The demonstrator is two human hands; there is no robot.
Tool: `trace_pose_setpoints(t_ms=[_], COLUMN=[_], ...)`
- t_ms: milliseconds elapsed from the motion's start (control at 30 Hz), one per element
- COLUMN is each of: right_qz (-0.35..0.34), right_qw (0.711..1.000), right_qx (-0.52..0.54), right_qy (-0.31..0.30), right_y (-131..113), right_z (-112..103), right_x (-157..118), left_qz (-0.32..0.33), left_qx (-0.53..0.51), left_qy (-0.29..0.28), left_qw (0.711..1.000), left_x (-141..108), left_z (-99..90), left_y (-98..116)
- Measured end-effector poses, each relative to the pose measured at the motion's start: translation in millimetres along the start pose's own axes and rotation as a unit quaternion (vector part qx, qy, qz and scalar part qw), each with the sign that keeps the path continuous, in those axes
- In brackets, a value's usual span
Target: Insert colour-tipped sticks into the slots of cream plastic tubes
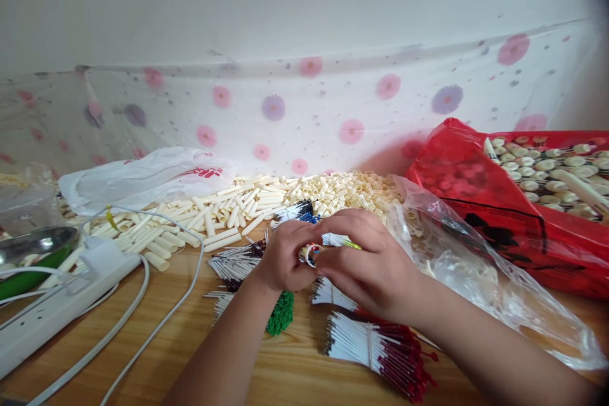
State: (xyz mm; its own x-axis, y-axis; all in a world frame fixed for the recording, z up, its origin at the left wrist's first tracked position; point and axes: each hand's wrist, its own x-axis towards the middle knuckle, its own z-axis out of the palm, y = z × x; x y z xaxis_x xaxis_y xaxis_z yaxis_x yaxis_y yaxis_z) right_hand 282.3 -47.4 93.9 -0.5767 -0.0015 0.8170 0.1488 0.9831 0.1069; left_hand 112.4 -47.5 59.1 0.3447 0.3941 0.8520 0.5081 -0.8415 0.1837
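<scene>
Both hands are together over the middle of the wooden table (295,371), on one little white-rimmed tube (311,255) with coloured bits in its end; the left hand (287,257) has its fingers curled tight round it, and the right hand (368,260) pinches its right side, thumb and fingers closed on it; green-tipped bundle (280,314) just below the left hand; red-tipped bundle (378,352) near right; loose cream tubes (231,209) far left; red bag (451,149) far right.

One held tube (311,255), one bowl (61,259), one power strip (52,317)
</scene>
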Motion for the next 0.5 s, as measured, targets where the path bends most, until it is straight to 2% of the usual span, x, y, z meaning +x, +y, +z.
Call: trace_pose_setpoints(t_ms=[167,500], right_qz=[0.011,0.034], right_qw=[1.000,0.996], right_qx=[0.016,-0.016], right_qy=[-0.011,-0.081], right_y=[-0.2,0.0], right_z=[-0.5,-3.6], right_x=[-0.9,1.2], left_qz=[-0.004,-0.024], left_qx=[-0.006,0.001], left_qy=[-0.006,-0.020], left_qw=[1.000,1.000], left_x=[0.5,-3.0], left_z=[-0.3,2.9], left_y=[1.1,-4.3])
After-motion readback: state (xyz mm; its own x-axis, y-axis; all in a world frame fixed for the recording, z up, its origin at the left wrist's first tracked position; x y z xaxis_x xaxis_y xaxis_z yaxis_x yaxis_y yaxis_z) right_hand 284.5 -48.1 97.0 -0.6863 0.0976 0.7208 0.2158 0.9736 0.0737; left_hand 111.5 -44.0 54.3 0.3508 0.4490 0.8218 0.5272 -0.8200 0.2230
